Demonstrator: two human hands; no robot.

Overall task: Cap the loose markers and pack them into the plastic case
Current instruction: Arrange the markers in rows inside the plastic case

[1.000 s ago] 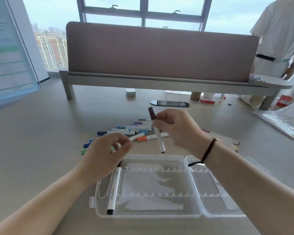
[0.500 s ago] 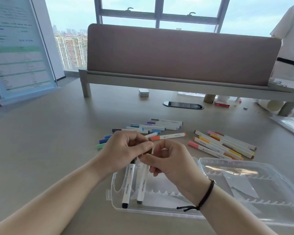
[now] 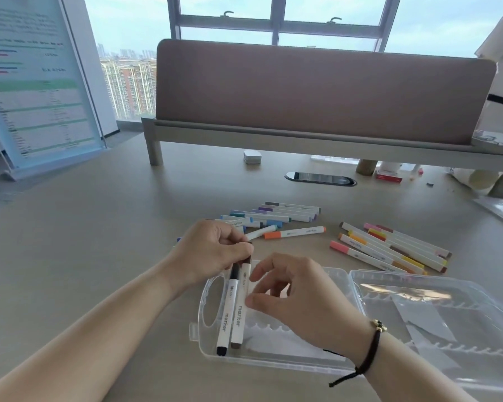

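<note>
Clear plastic forms the open case (image 3: 273, 362), which lies on the tan table (image 3: 99, 242) with its lid half (image 3: 447, 300) spread to the right. Two white markers sit side by side at the case's left end, next to its handle cut-out: a black-capped marker (image 3: 227, 314) and, touching it on the right, a brown-capped marker (image 3: 239, 311). The left hand (image 3: 212, 250) has its fingers curled over the far ends of these two, pinching the top of the brown-capped marker. The right hand (image 3: 296, 297) hovers just beside them over the case, fingers loosely bent and parted, holding nothing; its thumb tip is close to the brown-capped marker's barrel, though I cannot tell whether it touches. A black cord bracelet (image 3: 369, 355) circles that wrist. Beyond the hands lies a group of blue and purple markers (image 3: 276, 217), with an orange marker (image 3: 295, 233) just in front of it. To the right, near the lid, lies a second group of pink, yellow and brown markers (image 3: 389, 249). Farther back stand a brown desk divider (image 3: 317, 91) and a phone (image 3: 320, 179).
</note>
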